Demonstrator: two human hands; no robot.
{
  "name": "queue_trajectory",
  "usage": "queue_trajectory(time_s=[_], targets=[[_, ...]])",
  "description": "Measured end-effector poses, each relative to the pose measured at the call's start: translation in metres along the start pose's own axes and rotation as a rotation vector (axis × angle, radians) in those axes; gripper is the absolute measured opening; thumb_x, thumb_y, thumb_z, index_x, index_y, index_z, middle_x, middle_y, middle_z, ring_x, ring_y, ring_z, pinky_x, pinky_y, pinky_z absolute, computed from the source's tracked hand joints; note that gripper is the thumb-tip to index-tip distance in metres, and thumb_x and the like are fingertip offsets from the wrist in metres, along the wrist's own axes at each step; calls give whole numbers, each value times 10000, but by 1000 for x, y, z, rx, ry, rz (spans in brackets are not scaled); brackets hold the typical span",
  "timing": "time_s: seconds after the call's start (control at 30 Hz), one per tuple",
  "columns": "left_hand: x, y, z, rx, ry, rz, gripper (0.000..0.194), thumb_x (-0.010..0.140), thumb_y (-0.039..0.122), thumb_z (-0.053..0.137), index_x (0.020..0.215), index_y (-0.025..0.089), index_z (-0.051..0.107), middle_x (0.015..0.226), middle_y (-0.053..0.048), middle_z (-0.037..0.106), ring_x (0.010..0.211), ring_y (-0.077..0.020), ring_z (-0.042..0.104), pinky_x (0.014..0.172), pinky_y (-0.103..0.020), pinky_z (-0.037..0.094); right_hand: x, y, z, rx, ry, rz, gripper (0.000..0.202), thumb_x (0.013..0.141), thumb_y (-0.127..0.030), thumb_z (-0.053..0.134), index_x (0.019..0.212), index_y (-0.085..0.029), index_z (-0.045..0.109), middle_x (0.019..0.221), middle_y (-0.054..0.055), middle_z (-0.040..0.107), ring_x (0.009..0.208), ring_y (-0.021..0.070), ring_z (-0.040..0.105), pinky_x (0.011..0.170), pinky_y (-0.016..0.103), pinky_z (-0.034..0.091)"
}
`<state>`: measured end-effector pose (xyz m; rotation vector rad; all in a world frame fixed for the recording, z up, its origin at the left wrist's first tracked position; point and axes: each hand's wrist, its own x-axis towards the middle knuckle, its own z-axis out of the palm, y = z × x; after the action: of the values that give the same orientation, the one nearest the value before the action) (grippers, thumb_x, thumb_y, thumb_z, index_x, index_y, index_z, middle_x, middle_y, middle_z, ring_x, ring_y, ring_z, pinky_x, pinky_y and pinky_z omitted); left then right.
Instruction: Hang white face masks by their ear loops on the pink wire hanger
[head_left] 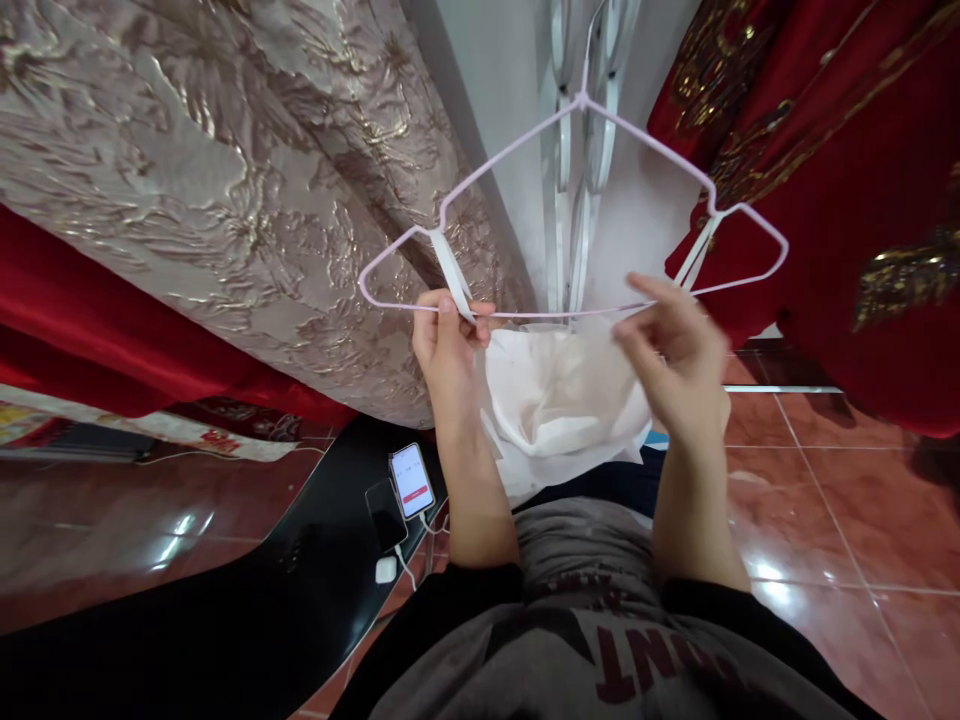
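A pale pink hanger [517,158] hangs by its hook from a white metal rack. White straps [452,272] loop over its left and right notches, and a white garment [555,395] with a sheer layer hangs below its bottom bar. My left hand [448,345] has its fingers wrapped round the left strap beside the bar. On the other side, my right hand [675,350] is slightly blurred near the bar and the right strap, thumb and forefinger apart, with nothing visible between them.
Beige textured curtain [300,180] fills the left, and red embellished fabric [840,170] the right. The white rack [559,200] stands behind the hanger. Two phones [412,482] and a small white case [385,570] lie on a black surface [300,570] at lower left. The floor [825,500] is red tile.
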<state>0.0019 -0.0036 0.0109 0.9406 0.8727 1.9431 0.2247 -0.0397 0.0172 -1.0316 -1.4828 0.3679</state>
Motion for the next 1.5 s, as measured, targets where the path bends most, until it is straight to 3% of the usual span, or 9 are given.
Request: queue_trajectory(time_s=[0.1,0.33,0.4,0.53,0.77,0.97,1.2,1.4,1.5], targets=[[2,-3,-4,7,-38,31,329,1008,512,831,924,246,656,807,1,797,581,-112,620,576,-221,509,-10,1,7,88,-328,257,540,965,-308,760,1470,-280,572,706,-84,634,588,133,537,582,303,437],[-5,19,-34,388,-447,-57,262,1033,488,790,1102,241,845,1113,-96,855,1020,-206,792,853,-295,616,-3,7,6,148,-123,277,210,1013,-383,732,1183,-298,640,631,-90,478,591,121,468,598,293,347],[-7,32,-40,428,-511,-83,268,1051,478,767,1084,229,859,1106,-114,852,957,-200,780,744,-273,585,-3,9,7,156,-91,283,186,1023,-406,722,1155,-302,643,621,-88,434,591,125,452,596,296,317],[-5,53,-39,199,-381,-61,398,1026,608,735,1025,223,836,913,-110,816,759,-194,737,473,-255,372,-3,8,7,180,-91,306,159,1015,-368,717,1137,-296,644,627,-83,456,599,126,440,597,298,298],[3,55,-14,42,1,165,331,1012,519,713,1200,277,841,1483,-51,779,1462,-303,676,771,-291,618,-3,2,3,197,-174,316,176,1008,-358,724,1151,-278,659,613,-99,450,562,108,394,576,299,276],[1,50,-23,47,30,242,272,1024,462,715,1230,347,851,1578,32,727,1628,-279,531,839,-273,656,-6,8,5,207,-153,296,195,1014,-399,735,1157,-286,666,630,-98,438,561,106,390,570,294,290],[12,30,-52,134,147,168,282,935,290,876,1199,373,822,1484,-8,787,1366,-312,753,570,-250,511,-7,5,8,171,-216,253,223,1016,-385,710,1213,-294,658,644,-97,463,572,120,428,582,298,347],[-11,15,-12,134,-102,-79,307,1024,533,789,1133,247,807,1201,-121,862,869,-198,803,498,-251,468,-12,4,17,178,-294,238,373,1026,-426,723,1377,-319,659,727,-60,566,647,147,518,624,317,453],[-17,12,3,100,-101,-79,290,1049,520,768,1017,232,776,1049,-97,860,732,-155,743,473,-241,443,-13,16,16,157,-37,140,423,1010,-427,754,1414,-349,657,896,-6,657,741,164,587,669,332,504]])
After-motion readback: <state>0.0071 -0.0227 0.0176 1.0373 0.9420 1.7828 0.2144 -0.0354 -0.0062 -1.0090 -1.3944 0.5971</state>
